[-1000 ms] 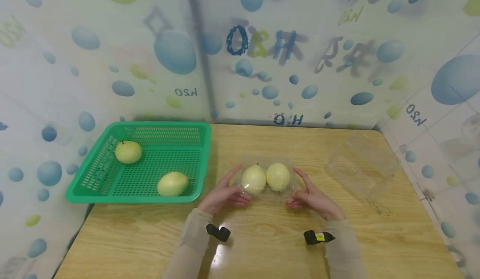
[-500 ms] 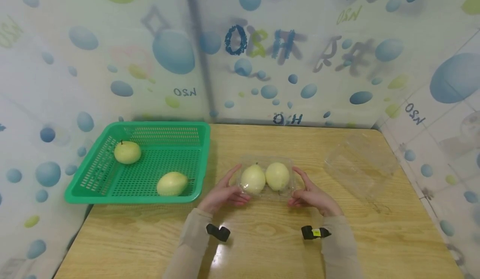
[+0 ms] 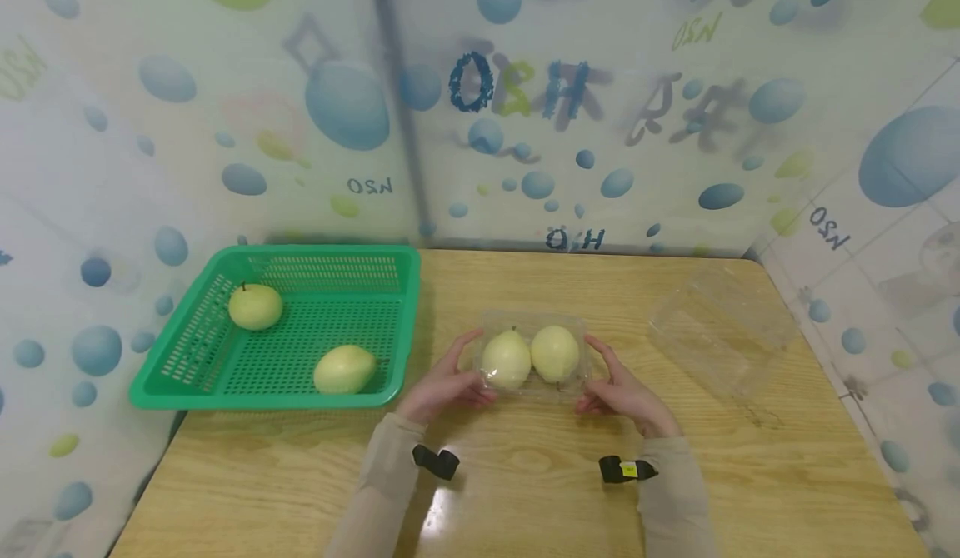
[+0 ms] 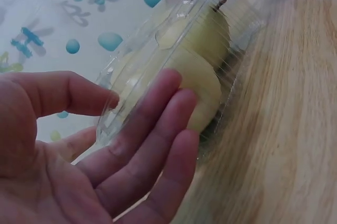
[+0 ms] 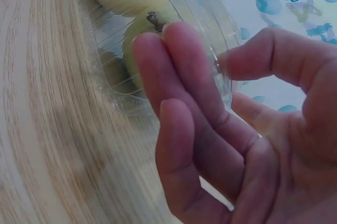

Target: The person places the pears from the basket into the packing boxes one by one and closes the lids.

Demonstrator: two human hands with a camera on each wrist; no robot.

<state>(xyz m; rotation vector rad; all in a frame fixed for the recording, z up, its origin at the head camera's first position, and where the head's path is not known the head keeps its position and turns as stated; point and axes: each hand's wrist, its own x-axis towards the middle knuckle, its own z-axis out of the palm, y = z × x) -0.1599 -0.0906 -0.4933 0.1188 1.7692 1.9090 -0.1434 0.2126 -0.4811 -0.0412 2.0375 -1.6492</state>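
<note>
A clear plastic clamshell box (image 3: 534,387) sits on the table in the head view, with a pear (image 3: 506,359) and another pear (image 3: 555,354) side by side inside. My left hand (image 3: 446,387) holds the box's left end; in the left wrist view the thumb presses the rim (image 4: 113,110) and other fingers lie along the side. At the opposite end my right hand (image 3: 624,393) pinches the rim, thumb tip on the edge in the right wrist view, where a pear's stem (image 5: 154,19) shows through the plastic. The lid looks closed over the pears.
A green plastic basket (image 3: 408,325) stands at the left, with one pear (image 3: 256,306) at its back and one pear (image 3: 345,369) near its front. Another clear plastic box (image 3: 723,333), opened out, lies at the right. A patterned wall (image 3: 637,125) borders the wooden table (image 3: 525,491).
My right wrist has shifted slightly to the left. Both hands stay at the box ends, and the box and pears keep their places.
</note>
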